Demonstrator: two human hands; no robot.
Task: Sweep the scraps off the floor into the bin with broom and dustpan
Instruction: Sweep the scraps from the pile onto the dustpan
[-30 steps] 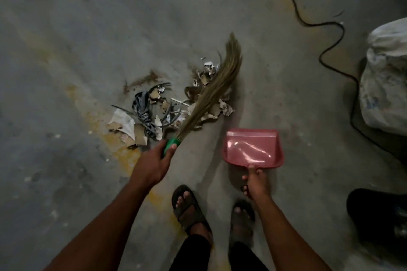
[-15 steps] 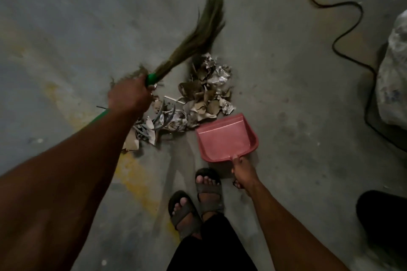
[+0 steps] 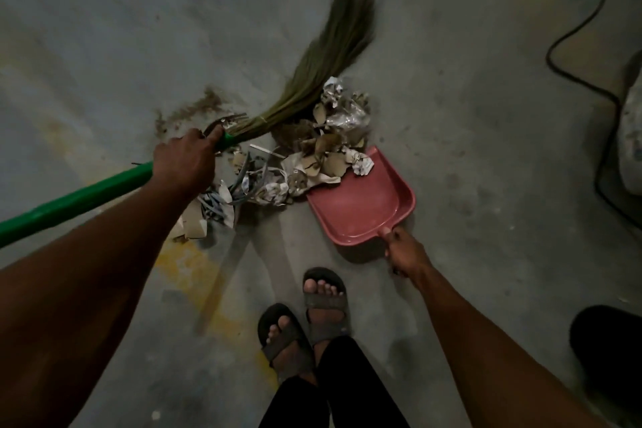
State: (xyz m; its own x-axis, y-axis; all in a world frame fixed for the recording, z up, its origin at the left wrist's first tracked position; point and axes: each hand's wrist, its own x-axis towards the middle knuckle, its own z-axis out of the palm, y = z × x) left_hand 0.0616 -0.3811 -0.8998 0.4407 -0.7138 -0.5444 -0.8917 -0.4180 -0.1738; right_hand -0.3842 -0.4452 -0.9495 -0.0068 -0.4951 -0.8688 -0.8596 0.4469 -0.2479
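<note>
Loading step under way: left hand (image 3: pixel 186 163) grips broom (image 3: pixel 312 80), right hand (image 3: pixel 404 250) grips dustpan (image 3: pixel 368 208) (lip touching scraps (image 3: pixel 312 156)); next, draw bristles panward.

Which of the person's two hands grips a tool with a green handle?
The left hand: it grips the broom by its green handle. The right hand holds the pink dustpan instead.
</note>
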